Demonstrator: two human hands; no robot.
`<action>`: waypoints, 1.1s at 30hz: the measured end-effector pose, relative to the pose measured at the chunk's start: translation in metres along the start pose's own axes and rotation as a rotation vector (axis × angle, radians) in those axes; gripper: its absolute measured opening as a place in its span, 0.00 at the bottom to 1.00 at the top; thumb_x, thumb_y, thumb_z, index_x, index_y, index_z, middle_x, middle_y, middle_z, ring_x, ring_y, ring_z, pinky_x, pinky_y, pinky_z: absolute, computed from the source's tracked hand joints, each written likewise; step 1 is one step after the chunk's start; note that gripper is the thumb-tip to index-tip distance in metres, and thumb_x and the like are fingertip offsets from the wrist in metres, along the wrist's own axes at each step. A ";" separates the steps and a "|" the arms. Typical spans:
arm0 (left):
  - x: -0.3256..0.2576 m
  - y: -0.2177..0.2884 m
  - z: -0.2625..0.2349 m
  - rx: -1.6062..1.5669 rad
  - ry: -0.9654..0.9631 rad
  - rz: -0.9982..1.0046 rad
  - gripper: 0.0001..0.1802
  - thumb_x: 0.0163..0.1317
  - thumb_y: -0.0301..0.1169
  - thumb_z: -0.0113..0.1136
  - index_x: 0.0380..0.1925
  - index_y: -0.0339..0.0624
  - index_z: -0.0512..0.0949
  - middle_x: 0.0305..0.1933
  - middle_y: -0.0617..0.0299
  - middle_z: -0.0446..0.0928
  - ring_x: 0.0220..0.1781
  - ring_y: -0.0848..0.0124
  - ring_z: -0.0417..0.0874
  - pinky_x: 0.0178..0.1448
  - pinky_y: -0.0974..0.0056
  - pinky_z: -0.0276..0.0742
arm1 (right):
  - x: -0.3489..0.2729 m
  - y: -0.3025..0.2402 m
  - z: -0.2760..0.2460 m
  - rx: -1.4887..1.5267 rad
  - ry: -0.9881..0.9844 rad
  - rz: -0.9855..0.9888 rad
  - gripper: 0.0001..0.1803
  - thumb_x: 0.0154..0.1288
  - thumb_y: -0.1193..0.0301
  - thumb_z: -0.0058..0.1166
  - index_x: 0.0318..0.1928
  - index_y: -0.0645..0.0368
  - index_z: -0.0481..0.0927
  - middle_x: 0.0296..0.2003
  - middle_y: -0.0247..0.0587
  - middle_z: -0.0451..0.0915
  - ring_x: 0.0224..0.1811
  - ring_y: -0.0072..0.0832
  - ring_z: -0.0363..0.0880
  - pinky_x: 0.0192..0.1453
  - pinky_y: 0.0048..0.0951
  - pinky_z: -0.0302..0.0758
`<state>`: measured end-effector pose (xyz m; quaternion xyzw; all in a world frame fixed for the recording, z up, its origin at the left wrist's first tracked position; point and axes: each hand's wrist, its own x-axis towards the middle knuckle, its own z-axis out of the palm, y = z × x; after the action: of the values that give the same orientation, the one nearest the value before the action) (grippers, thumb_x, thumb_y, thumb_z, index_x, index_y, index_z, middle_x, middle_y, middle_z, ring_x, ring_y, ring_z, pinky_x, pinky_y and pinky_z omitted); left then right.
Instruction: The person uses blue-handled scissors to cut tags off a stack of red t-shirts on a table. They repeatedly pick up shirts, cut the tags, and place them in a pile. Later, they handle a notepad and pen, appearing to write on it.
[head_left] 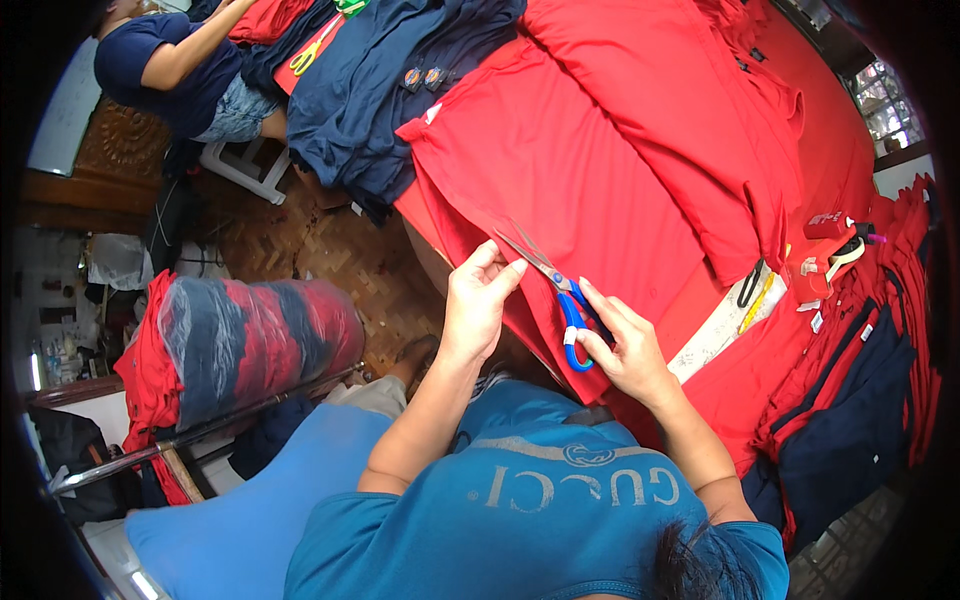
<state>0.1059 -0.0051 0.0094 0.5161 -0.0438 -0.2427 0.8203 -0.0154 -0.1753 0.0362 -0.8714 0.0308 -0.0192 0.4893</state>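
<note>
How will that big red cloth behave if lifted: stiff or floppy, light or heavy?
The red cloth will probably sag rather than hold its shape, given its soft wrinkles. Overlapping layers suggest some weight if lifted together. It seems unlikely to roll, lying broadly spread.

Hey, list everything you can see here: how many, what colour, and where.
Blue-handled scissors: one, blue with silver blades, right hand
Red cloth: several pieces, red, in front
Navy garments: pile, count unclear, upper left
Yellow-handled scissors: one, yellow, upper left
Stacked garments: several, red and navy, right
Wrapped bundle: one, red and navy under clear plastic, left
Stool: one, white, upper left
Co-worker: one, navy top, upper left
Floor: one, brown, left of centre
Shirt: one, teal, on the wearer
Left hand: one, bare, beside the blades
Right hand: one, bare, at the blue handles
</note>
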 end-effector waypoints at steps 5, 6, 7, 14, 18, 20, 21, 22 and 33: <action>0.000 0.005 0.008 -0.037 0.033 -0.004 0.14 0.63 0.18 0.57 0.49 0.30 0.76 0.46 0.60 0.80 0.47 0.77 0.78 0.56 0.70 0.72 | -0.001 0.004 0.001 -0.035 0.043 -0.052 0.28 0.65 0.72 0.57 0.64 0.65 0.68 0.36 0.53 0.76 0.36 0.44 0.79 0.42 0.35 0.76; 0.000 0.006 0.009 -0.033 0.035 -0.010 0.14 0.63 0.18 0.57 0.49 0.30 0.76 0.46 0.60 0.80 0.47 0.77 0.78 0.56 0.70 0.72 | -0.001 0.004 0.001 -0.021 0.038 -0.036 0.28 0.65 0.73 0.57 0.64 0.65 0.68 0.36 0.53 0.76 0.36 0.44 0.79 0.43 0.35 0.76; -0.001 0.007 0.010 -0.028 0.036 -0.016 0.14 0.62 0.18 0.57 0.48 0.30 0.76 0.45 0.61 0.80 0.46 0.77 0.78 0.55 0.70 0.72 | -0.002 0.005 0.001 -0.006 0.032 -0.020 0.27 0.65 0.73 0.56 0.64 0.65 0.68 0.37 0.54 0.77 0.36 0.44 0.79 0.43 0.35 0.76; 0.000 0.006 0.009 -0.037 0.028 -0.033 0.10 0.62 0.18 0.57 0.44 0.33 0.77 0.43 0.63 0.79 0.44 0.79 0.77 0.52 0.72 0.73 | -0.005 0.008 0.001 0.198 0.003 0.085 0.27 0.67 0.76 0.52 0.66 0.64 0.67 0.37 0.49 0.79 0.33 0.29 0.80 0.41 0.29 0.77; 0.003 -0.002 -0.006 -0.042 -0.018 -0.051 0.18 0.63 0.20 0.57 0.54 0.33 0.73 0.49 0.60 0.79 0.47 0.76 0.79 0.52 0.71 0.74 | -0.004 0.009 -0.006 0.669 -0.146 0.403 0.25 0.68 0.76 0.51 0.65 0.64 0.69 0.38 0.43 0.80 0.31 0.23 0.77 0.38 0.24 0.75; 0.008 -0.011 -0.017 -0.097 0.014 -0.058 0.17 0.63 0.20 0.57 0.53 0.33 0.74 0.47 0.61 0.79 0.45 0.78 0.79 0.49 0.72 0.74 | -0.001 0.010 -0.011 0.905 -0.211 0.475 0.25 0.68 0.75 0.51 0.65 0.64 0.68 0.38 0.42 0.80 0.30 0.23 0.75 0.37 0.24 0.74; 0.010 -0.014 -0.021 -0.087 0.022 -0.038 0.15 0.63 0.19 0.57 0.51 0.33 0.75 0.46 0.62 0.79 0.42 0.80 0.77 0.47 0.73 0.72 | -0.001 0.011 -0.008 0.736 -0.151 0.368 0.26 0.67 0.74 0.52 0.66 0.63 0.68 0.38 0.42 0.80 0.30 0.23 0.75 0.37 0.24 0.74; 0.012 -0.016 -0.023 -0.077 0.029 -0.018 0.13 0.63 0.19 0.57 0.48 0.33 0.76 0.45 0.63 0.79 0.40 0.81 0.75 0.45 0.74 0.70 | -0.002 0.011 -0.002 0.567 -0.091 0.262 0.27 0.67 0.73 0.53 0.66 0.63 0.67 0.38 0.42 0.80 0.29 0.23 0.75 0.36 0.25 0.74; 0.006 0.013 0.007 -0.029 -0.004 -0.030 0.17 0.62 0.16 0.55 0.51 0.32 0.74 0.47 0.62 0.79 0.48 0.76 0.78 0.57 0.70 0.72 | 0.012 0.021 0.012 0.085 0.124 -0.135 0.27 0.66 0.71 0.55 0.64 0.63 0.70 0.36 0.46 0.78 0.32 0.26 0.77 0.38 0.27 0.75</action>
<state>0.1135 -0.0090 0.0228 0.5042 -0.0342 -0.2565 0.8239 -0.0036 -0.1773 0.0119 -0.8471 0.0017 -0.1073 0.5205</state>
